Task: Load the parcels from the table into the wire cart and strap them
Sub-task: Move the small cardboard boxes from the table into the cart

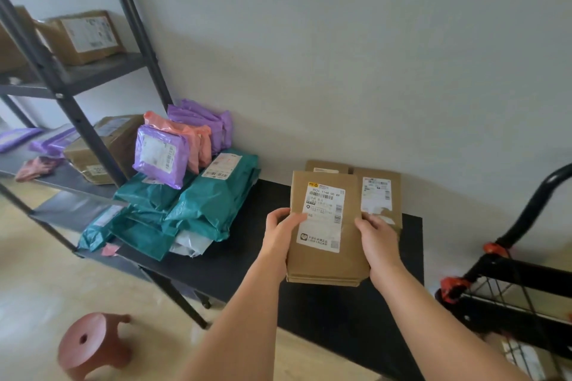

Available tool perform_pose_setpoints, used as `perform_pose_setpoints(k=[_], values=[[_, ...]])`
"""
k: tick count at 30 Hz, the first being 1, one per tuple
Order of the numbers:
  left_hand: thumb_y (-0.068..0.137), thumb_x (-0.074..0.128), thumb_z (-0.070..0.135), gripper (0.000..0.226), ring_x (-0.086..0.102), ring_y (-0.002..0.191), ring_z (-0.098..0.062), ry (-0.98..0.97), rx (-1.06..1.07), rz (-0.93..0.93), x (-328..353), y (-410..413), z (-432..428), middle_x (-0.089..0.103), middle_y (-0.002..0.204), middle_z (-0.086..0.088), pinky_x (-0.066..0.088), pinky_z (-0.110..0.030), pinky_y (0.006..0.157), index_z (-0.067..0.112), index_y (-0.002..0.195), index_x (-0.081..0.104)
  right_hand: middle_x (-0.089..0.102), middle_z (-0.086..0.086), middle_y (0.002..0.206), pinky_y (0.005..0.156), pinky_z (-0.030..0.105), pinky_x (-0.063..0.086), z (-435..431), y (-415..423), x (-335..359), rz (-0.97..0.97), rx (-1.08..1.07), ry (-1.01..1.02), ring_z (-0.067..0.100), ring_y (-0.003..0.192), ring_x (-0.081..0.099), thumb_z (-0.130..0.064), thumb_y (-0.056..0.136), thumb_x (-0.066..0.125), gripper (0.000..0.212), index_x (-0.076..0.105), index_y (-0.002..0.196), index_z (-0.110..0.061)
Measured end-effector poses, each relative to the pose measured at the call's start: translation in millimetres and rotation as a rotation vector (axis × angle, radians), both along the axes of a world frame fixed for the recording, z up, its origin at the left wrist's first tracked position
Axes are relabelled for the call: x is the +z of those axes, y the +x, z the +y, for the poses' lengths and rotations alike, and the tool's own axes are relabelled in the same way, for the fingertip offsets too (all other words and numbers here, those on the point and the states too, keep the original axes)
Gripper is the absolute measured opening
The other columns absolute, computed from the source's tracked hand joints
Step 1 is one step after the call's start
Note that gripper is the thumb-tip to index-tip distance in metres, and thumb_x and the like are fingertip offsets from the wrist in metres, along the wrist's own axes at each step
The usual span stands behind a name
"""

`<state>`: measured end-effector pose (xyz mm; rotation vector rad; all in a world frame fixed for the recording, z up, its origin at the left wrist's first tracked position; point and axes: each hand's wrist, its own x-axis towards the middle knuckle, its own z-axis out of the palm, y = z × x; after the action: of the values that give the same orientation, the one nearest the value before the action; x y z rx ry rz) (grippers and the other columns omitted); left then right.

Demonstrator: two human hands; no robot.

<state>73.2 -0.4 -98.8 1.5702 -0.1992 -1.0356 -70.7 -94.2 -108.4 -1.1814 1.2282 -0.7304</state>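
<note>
Left fingers (292, 219): curled round the left edge of the parcel (325, 263), thumb on its top face, grasping it.
Right fingers (368, 224): wrapped over the parcel's right edge, thumb on top, grasping it too.
Left hand (280, 233): at the parcel's left side, about halfway along.
Right hand (380, 240): at the right side, level with the left.
Parcel: flat, brown, white label facing up; it lies between the two hands, over the right part of the table (309, 306). Its near edge shows several layers.
Boxes (379, 178): brown, labelled, just behind the parcel by the wall; whether they touch it I cannot tell.
Mailers (201, 204): teal pile at the table's left end, purple and pink ones stacked on top, well apart from the hands.
Cart (510, 275): black, right of the table, a box low inside it.
Rack (65, 93): left, holding more boxes.
Stool (93, 343): on the floor.
</note>
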Motion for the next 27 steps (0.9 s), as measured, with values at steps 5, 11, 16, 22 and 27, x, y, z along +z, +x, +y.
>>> perform_pose_setpoints(k=[5, 11, 16, 22, 27], values=[[0.079, 0.075, 0.032, 0.078, 0.068, 0.095, -0.026, -0.005, -0.006, 0.093, -14.2, -19.5, 14.7, 0.065, 0.112, -0.006, 0.058, -0.046, 0.078, 0.039, 0.143, 0.030, 0.059, -0.013, 0.099, 0.080, 0.035, 0.046, 17.6, -25.5, 1.2, -0.035, -0.055, -0.027, 0.010, 0.094, 0.056, -0.033, 0.096, 0.057, 0.008, 0.060, 0.103, -0.034], [0.076, 0.075, 0.032, 0.070, 0.070, 0.099, -0.030, 0.000, -0.056, 0.148, -38.1, -42.7, 49.7, 0.072, 0.110, -0.008, 0.057, -0.050, 0.086, 0.019, 0.140, 0.047, 0.061, -0.006, 0.110, 0.089, 0.042, 0.047, 61.5, -55.2, -12.6, -0.005, -0.074, 0.012, 0.016, 0.102, 0.057, -0.041, 0.091, 0.062, 0.029, 0.056, 0.117, -0.031], [0.077, 0.074, 0.029, 0.046, 0.072, 0.093, -0.026, 0.018, -0.097, 0.160, -56.8, -68.0, 98.7, 0.076, 0.097, -0.003, 0.058, -0.042, 0.079, 0.020, 0.121, 0.062, 0.059, 0.001, 0.122, 0.101, 0.050, 0.044, 117.8, -90.0, -40.1, 0.022, -0.029, 0.215, 0.024, 0.113, 0.054, -0.054, 0.087, 0.062, 0.052, 0.051, 0.131, -0.026], [0.081, 0.068, 0.027, 0.032, 0.069, 0.101, -0.034, 0.029, -0.230, 0.163, -70.0, -114.8, 126.6, 0.075, 0.100, -0.009, 0.051, -0.054, 0.096, 0.014, 0.110, 0.069, 0.065, 0.000, 0.111, 0.090, 0.046, 0.051, 161.8, -145.3, -53.8, 0.065, -0.056, 0.275, 0.023, 0.102, 0.061, -0.055, 0.084, 0.066, 0.053, 0.054, 0.127, -0.027], [0.084, 0.066, 0.027, 0.026, 0.071, 0.098, -0.030, 0.039, -0.368, 0.145, -63.0, -162.7, 121.1, 0.076, 0.098, -0.007, 0.051, -0.053, 0.096, 0.015, 0.107, 0.071, 0.067, 0.002, 0.111, 0.092, 0.048, 0.051, 172.3, -199.5, -53.8, 0.027, -0.160, 0.259, 0.024, 0.101, 0.063, -0.054, 0.081, 0.069, 0.051, 0.057, 0.125, -0.029]])
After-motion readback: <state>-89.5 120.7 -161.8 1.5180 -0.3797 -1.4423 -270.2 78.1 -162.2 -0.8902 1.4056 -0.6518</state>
